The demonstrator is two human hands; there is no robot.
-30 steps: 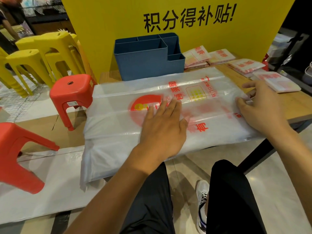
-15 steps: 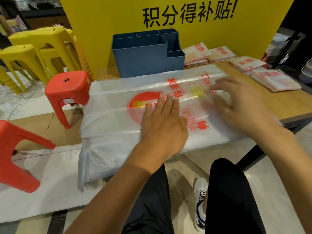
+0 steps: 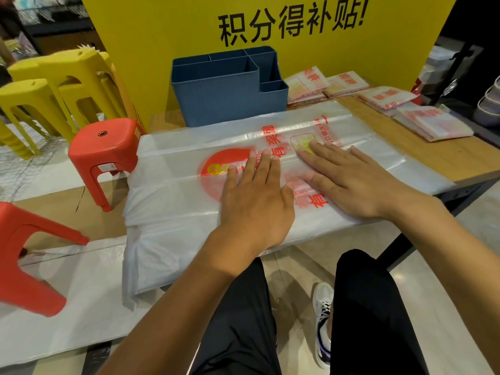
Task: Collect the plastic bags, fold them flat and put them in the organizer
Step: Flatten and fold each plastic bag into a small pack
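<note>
1. One large translucent plastic bag (image 3: 189,212) with red print lies spread across the wooden table (image 3: 443,158); its left end hangs over the table edge toward the floor
2. Two bare hands rest on it, side by side near its middle. The left hand (image 3: 257,201) lies palm down with fingers straight and together, gripping nothing. The right hand (image 3: 349,180) also lies flat, fingers extended and slightly spread, gripping nothing
3. One blue organizer (image 3: 227,90) stands upright at the back of the table, just behind the bag, against a yellow board (image 3: 162,28) with black characters. Four of its compartments show, and nothing can be seen inside them from this angle
4. Four stacks of folded bags (image 3: 387,97) lie on the table to the right of the organizer: two near the board, two nearer the right edge
5. Two red stools (image 3: 105,147) stand on the left, one beside the table, one closer to the camera at the frame edge
6. Yellow stools (image 3: 54,85) are stacked farther left; their number cannot be told
7. One more white plastic sheet (image 3: 67,307) lies flat on the floor below the hanging end
8. One sneaker (image 3: 322,320) shows between two dark trouser legs
</note>
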